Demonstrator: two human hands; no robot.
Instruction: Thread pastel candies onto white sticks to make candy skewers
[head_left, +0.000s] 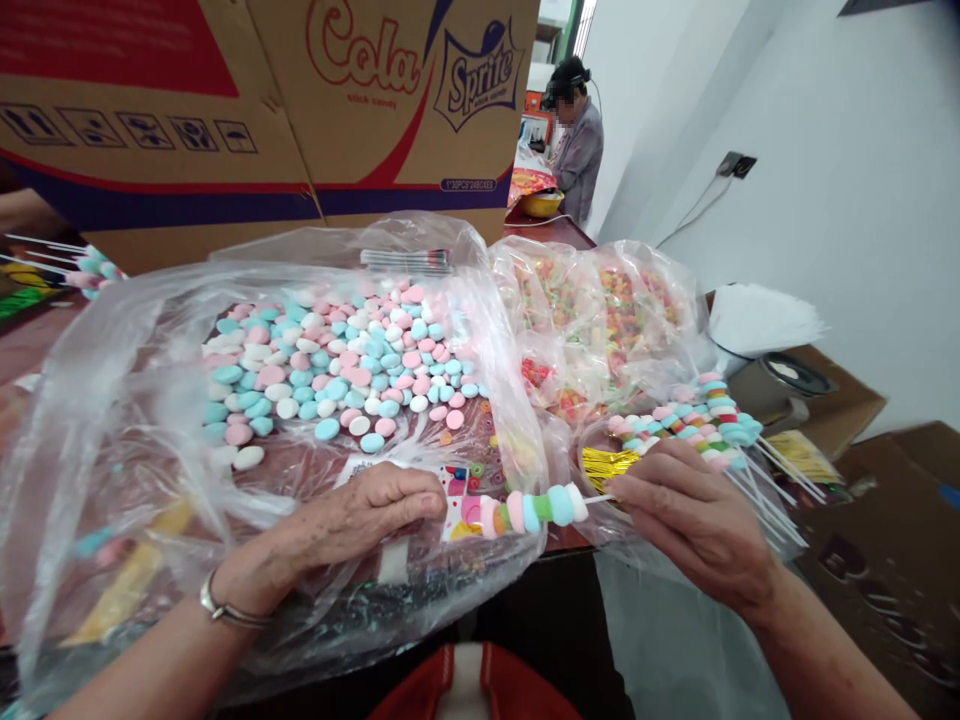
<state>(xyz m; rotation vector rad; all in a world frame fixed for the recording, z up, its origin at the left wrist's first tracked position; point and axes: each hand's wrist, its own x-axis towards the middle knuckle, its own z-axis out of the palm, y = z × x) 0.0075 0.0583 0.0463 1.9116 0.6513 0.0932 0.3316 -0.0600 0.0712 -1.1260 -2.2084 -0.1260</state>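
My right hand (686, 515) pinches a thin white stick at its bare end; the stick carries a candy skewer (534, 510) of pink, green, blue and white pieces pointing left. My left hand (371, 510) rests inside a big clear plastic bag (97, 400), fingers curled together near the skewer's tip; what they hold is hidden. Farther in the bag lies a heap of pink, blue and white marshmallow candies (337, 365). A pile of finished skewers (697, 415) lies just beyond my right hand.
Clear bags of colourful gummies (600, 310) sit behind the finished skewers, with gold twist ties (606, 465) beside them. A large Cola and Sprite cardboard box (262, 110) stands at the back. Another person (577, 140) works far off. A round tin (780, 385) stands at the right.
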